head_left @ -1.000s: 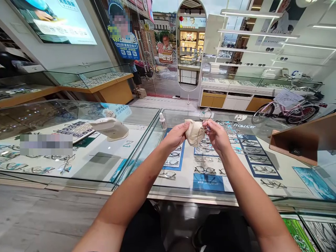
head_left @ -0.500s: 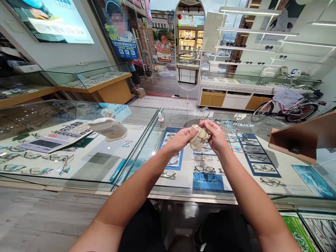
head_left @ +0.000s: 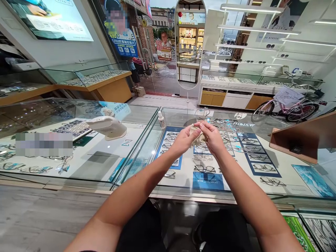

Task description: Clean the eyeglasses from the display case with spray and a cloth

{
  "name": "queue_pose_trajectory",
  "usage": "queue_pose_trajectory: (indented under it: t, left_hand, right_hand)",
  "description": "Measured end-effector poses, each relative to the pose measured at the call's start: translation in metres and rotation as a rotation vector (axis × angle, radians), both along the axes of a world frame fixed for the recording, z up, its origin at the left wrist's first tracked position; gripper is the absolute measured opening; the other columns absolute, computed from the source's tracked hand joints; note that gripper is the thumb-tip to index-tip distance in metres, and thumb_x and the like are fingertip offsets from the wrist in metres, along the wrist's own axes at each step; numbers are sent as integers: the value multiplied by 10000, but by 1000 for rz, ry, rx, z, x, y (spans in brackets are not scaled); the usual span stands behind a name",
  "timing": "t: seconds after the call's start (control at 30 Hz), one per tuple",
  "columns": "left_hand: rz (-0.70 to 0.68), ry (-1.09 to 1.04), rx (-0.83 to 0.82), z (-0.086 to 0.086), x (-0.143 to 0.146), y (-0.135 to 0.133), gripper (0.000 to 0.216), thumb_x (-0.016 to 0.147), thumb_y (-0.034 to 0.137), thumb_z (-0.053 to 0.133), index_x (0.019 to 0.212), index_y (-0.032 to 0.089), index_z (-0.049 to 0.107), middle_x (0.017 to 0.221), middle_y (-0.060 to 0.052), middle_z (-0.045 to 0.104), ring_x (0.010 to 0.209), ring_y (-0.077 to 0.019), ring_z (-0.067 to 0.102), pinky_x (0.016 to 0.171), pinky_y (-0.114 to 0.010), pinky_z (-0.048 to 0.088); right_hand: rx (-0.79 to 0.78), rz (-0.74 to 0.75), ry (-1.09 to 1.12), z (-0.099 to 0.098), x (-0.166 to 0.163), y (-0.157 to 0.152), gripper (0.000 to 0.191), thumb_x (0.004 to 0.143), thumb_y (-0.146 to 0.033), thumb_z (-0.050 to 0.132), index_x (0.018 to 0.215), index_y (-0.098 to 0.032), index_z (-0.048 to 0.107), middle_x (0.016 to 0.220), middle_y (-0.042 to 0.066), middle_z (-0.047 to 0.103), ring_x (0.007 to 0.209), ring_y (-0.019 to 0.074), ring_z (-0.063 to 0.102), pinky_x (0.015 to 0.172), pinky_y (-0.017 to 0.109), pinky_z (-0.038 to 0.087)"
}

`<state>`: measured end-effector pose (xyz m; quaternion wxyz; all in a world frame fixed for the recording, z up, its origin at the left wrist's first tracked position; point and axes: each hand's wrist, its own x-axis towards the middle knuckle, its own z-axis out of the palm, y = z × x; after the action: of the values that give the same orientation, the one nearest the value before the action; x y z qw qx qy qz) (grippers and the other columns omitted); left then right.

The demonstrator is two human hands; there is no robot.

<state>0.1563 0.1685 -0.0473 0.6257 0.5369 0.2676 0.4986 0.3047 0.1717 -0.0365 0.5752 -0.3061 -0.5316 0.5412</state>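
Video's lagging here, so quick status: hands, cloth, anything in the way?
Left hand and right hand closed on cream cloth. Eyeglasses at the fingers, partly hidden. White bottle upright nearby, touching neither hand.

A glass-topped display counter (head_left: 141, 116) carries a calculator (head_left: 75, 128), a white moulded device (head_left: 112, 128) just beside it, a small white bottle (head_left: 161, 121) standing by the central joint, and, far right, a brown wood-look stand (head_left: 301, 140). Beneath the glass, eyeglasses (head_left: 204, 169) line a pale base (head_left: 151, 179).
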Motion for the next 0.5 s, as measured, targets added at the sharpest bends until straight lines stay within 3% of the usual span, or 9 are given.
queue_pose_trajectory:
  t: [0.13,0.33,0.5]
  left_hand:
    - [40,-25,8,1,1,0,665,847,652,829,1275,157,712,965,-48,763,818,-147,680,779,-256,502]
    - [61,-46,-12,2,0,1,625,844,669,821,1130,125,707,890,-42,745,745,-129,635,713,-252,479]
    - [43,-72,-22,-2,-2,4,593,844,638,839,1148,150,694,898,-25,730,746,-122,654,702,-243,503]
  right_hand:
    - [67,-10,-47,2,3,0,271,879,-543,786,927,-285,855,1092,35,640,1051,207,617,869,308,510]
    - [76,-13,-33,2,3,0,231,869,-458,759,970,-291,883,1115,33,649,1121,236,623,985,347,496]
    - [141,-17,-66,-2,4,2,253,853,-361,774,1082,-350,880,1137,23,676,1182,246,610,1040,366,473]
